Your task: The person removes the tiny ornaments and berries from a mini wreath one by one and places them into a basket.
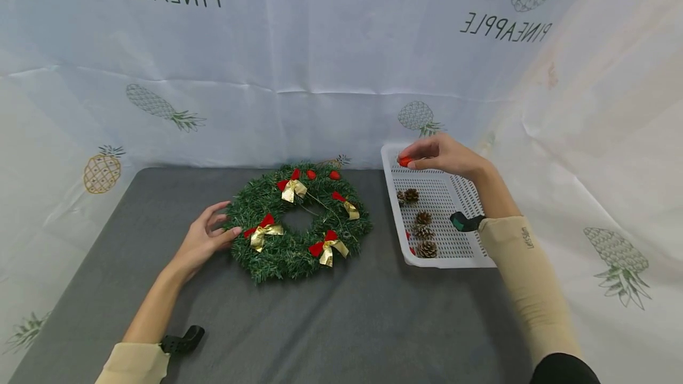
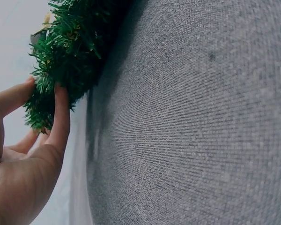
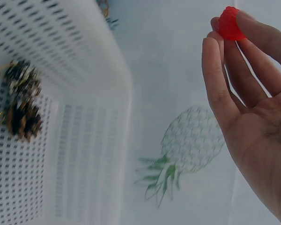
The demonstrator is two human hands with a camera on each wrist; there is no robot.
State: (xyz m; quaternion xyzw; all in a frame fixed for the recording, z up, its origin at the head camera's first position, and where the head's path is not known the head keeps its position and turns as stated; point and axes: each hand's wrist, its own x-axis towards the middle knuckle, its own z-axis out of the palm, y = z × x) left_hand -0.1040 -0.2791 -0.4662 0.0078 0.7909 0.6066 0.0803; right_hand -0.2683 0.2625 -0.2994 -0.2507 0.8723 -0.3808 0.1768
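Note:
A green artificial wreath [image 1: 285,266] lies on the grey table, dressed with several red-and-gold bows [image 1: 264,231] and two red berries [image 1: 334,175] along its far side. The left hand [image 1: 205,236] holds the wreath's left edge, thumb and fingers around the needles, as the left wrist view also shows. Over the far end of a white basket [image 1: 395,218], the right hand [image 1: 450,156] pinches a bumpy red raspberry ornament [image 3: 230,23] between thumb and fingertips. Several brown pine cones [image 1: 423,232] lie inside the basket, with bits of red at its left wall.
The grey cloth-covered table [image 1: 341,319] extends in front of the wreath and basket. Behind it hangs a white curtain [image 1: 320,46] printed with pineapples. A dark wrist camera [image 1: 466,221] sticks out from the right sleeve above the basket, and another [image 1: 183,341] from the left.

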